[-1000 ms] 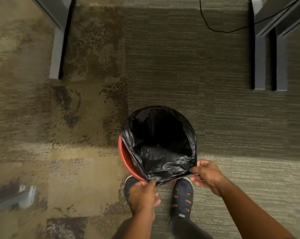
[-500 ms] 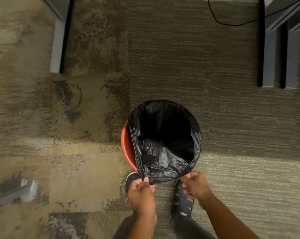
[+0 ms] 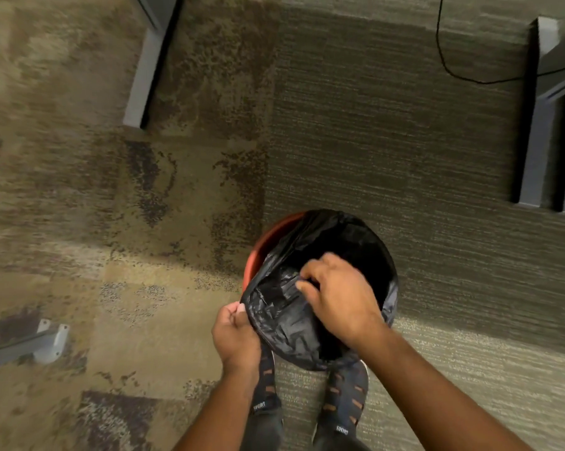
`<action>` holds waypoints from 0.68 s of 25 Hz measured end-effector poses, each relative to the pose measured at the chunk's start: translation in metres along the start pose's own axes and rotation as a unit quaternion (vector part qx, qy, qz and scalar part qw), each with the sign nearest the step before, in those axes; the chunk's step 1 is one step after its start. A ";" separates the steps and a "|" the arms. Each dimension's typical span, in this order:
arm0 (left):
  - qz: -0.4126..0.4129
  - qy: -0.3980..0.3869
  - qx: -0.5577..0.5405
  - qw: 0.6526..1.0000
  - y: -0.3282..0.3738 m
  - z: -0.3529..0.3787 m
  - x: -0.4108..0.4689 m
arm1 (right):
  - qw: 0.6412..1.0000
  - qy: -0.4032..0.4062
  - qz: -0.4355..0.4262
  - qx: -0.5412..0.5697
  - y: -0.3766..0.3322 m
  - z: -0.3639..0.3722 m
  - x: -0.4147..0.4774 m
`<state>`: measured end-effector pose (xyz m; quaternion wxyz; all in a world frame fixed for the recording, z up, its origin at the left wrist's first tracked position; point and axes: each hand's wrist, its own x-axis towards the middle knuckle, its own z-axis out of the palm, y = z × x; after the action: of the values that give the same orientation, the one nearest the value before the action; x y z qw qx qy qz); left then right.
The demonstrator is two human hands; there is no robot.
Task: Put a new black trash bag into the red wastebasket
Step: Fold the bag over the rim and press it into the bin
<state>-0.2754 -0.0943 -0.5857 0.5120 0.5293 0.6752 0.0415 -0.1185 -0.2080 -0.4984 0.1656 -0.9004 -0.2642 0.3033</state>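
Head cam: bag [image 3: 284, 323] pinched by L hand [image 3: 237, 336], R hand [image 3: 338, 301] prob. inside.

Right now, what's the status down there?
Left hand pinching bag's near edge. Right hand inside black trash bag, pressing it down. Red wastebasket rim partly uncovered. Nothing blocking.

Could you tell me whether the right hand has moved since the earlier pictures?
Yes. The right hand has left the near edge of the black trash bag and reached forward over the mouth of the red wastebasket.
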 end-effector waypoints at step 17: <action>0.153 -0.167 0.106 0.968 0.065 0.007 0.100 | 0.989 -0.017 -0.099 -0.110 0.045 -0.026 0.140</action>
<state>-0.2181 0.0058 -0.6150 0.5459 0.6771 0.4918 -0.0410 0.0100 -0.1672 -0.5635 0.0899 -0.8772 -0.3869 0.2696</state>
